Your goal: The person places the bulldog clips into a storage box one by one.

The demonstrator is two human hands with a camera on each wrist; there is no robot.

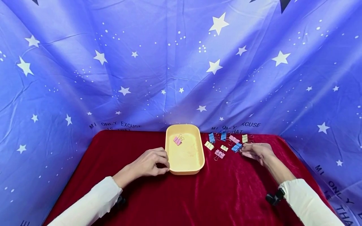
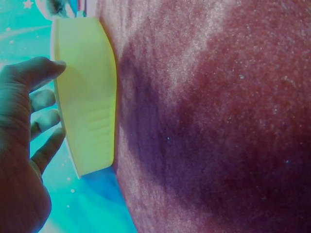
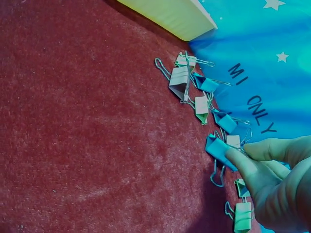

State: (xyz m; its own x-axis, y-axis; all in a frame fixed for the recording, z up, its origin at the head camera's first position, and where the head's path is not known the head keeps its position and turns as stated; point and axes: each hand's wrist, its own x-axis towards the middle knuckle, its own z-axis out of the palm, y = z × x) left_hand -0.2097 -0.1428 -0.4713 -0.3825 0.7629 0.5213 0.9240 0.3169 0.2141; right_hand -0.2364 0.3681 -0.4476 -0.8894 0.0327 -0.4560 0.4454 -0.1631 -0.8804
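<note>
My left hand (image 1: 155, 161) holds the left side of a yellow plastic tray (image 1: 185, 172), its thumb at the near-left corner. In the left wrist view the thumb and fingertips meet the rim of the tray (image 2: 87, 97). A pink binder clip (image 1: 177, 140) lies inside the tray. To the right, my right hand (image 1: 258, 153) pinches a blue binder clip (image 1: 236, 147) at its right end. In the right wrist view the thumb covers part of this blue clip (image 3: 218, 149). Loose blue, pink and pale yellow clips lie close around it, including a pink one (image 1: 219, 153).
Red velvet cloth (image 1: 181, 201) covers the table. A blue star-printed curtain (image 1: 152, 69) hangs behind and at both sides. Two more blue clips stand near the back edge, one at the left (image 1: 211, 137). A pale yellow clip (image 1: 245, 138) lies behind my right hand.
</note>
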